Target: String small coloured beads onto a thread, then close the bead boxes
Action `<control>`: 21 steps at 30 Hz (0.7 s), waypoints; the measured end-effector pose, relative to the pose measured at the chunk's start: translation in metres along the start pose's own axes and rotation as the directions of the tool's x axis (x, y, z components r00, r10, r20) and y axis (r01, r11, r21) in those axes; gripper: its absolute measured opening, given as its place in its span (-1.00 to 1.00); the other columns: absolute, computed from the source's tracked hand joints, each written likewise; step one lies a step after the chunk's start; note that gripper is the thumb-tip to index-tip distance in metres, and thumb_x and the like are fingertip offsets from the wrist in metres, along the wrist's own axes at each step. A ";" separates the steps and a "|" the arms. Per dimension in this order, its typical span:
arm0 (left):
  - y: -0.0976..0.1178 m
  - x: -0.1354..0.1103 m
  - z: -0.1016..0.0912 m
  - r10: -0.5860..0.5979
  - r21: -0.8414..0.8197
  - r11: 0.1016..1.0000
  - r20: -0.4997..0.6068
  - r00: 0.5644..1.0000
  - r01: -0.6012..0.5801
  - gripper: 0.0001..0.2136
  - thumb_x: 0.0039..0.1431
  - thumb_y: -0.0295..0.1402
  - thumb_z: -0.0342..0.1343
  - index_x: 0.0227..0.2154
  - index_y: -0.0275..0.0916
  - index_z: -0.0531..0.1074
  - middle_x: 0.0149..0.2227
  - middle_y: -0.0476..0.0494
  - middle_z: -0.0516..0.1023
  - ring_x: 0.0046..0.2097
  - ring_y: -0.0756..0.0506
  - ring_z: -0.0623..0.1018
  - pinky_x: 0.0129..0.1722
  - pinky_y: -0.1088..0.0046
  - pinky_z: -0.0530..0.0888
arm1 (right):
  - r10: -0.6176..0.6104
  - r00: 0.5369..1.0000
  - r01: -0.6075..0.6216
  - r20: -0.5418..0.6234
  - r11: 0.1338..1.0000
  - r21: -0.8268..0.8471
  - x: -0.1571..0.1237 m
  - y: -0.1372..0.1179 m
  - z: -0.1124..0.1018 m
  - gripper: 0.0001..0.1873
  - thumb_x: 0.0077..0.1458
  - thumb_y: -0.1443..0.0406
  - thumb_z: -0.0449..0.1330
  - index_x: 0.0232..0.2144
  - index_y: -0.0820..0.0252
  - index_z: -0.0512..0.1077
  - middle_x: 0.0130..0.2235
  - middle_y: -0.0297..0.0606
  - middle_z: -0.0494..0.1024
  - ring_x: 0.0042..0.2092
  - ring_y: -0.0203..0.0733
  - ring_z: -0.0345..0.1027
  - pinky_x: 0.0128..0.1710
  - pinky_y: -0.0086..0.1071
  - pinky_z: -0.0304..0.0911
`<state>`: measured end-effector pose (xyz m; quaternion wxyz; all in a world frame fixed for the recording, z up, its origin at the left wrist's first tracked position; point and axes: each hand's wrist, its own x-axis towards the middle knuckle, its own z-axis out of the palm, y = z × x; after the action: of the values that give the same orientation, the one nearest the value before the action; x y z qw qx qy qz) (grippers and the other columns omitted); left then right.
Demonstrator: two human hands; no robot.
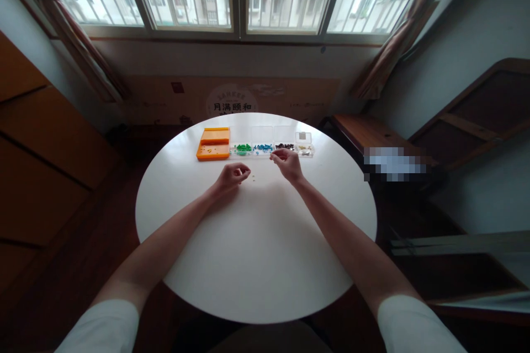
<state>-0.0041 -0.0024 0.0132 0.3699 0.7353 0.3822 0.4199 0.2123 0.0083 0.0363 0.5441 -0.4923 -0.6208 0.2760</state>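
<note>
My left hand (232, 175) is closed in a pinch just above the white round table (265, 242); whatever its fingertips hold is too small to make out. Beside those fingertips lie a few tiny pale pieces (254, 178). My right hand (287, 164) is also pinched, at the front edge of a clear compartment box, and I cannot make out anything between its fingers. Small blue pieces (262, 148) and green pieces (243, 148) fill two compartments. Dark pieces (285, 146) sit in another, partly behind my right hand.
An orange case (212, 155) with a few small orange pieces in it stands left of the clear box. At the box's right end is a compartment of pale pieces (305, 149). A wooden bench (364, 127) is right of the table, below the window.
</note>
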 end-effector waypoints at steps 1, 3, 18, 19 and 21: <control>0.000 0.000 0.000 -0.004 -0.016 1.000 -0.020 1.000 0.004 -0.79 0.00 -0.25 0.15 -0.46 -0.34 0.46 -0.59 -0.02 0.40 -0.62 0.10 0.33 -0.67 0.63 0.28 | -0.019 0.999 0.019 0.034 1.000 -0.011 0.003 -0.004 0.008 -0.80 -0.07 0.22 0.21 -0.44 0.29 0.47 -0.43 -0.16 0.56 -0.38 -0.19 0.44 -0.33 -0.31 0.36; -0.001 0.002 -0.003 -0.021 -0.059 0.998 -0.143 0.989 0.013 -0.80 0.00 -0.25 0.14 -0.48 -0.33 0.44 -0.60 -0.01 0.39 -0.62 0.10 0.33 -0.68 0.63 0.29 | -0.049 0.995 0.051 0.091 0.999 -0.019 0.012 -0.010 0.030 -0.82 -0.06 0.24 0.22 -0.45 0.28 0.48 -0.43 -0.17 0.56 -0.37 -0.20 0.45 -0.31 -0.32 0.36; -0.011 0.009 -0.019 -0.129 -0.166 0.983 -0.342 0.931 0.076 -0.75 0.05 -0.26 0.08 -0.61 -0.33 0.36 -0.71 0.06 0.27 -0.68 0.13 0.26 -0.70 0.65 0.22 | 0.287 0.942 -0.298 0.171 0.953 0.042 0.075 -0.004 0.139 -0.81 -0.16 0.47 0.15 -0.44 0.32 0.53 -0.44 -0.18 0.58 -0.41 -0.25 0.44 -0.34 -0.40 0.35; -0.011 0.009 -0.018 -0.126 -0.162 0.984 -0.312 0.942 0.078 -0.75 0.05 -0.25 0.08 -0.60 -0.33 0.36 -0.71 0.06 0.28 -0.68 0.13 0.27 -0.70 0.65 0.22 | 0.276 0.946 -0.290 0.170 0.955 0.061 0.072 -0.003 0.131 -0.81 -0.15 0.47 0.14 -0.43 0.32 0.53 -0.44 -0.18 0.58 -0.41 -0.26 0.44 -0.35 -0.40 0.35; -0.011 0.009 -0.017 -0.125 -0.160 0.984 -0.282 0.951 0.081 -0.75 0.04 -0.25 0.08 -0.60 -0.33 0.37 -0.71 0.06 0.28 -0.68 0.13 0.27 -0.70 0.65 0.22 | 0.241 0.955 -0.258 0.172 0.962 0.085 0.065 -0.003 0.112 -0.81 -0.16 0.47 0.13 -0.43 0.32 0.52 -0.46 -0.19 0.58 -0.41 -0.26 0.43 -0.38 -0.41 0.35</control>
<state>-0.0190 0.0137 0.0132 0.3841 0.6153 0.4385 0.5306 0.1107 0.0877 0.0363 0.4787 -0.5136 -0.5797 0.4137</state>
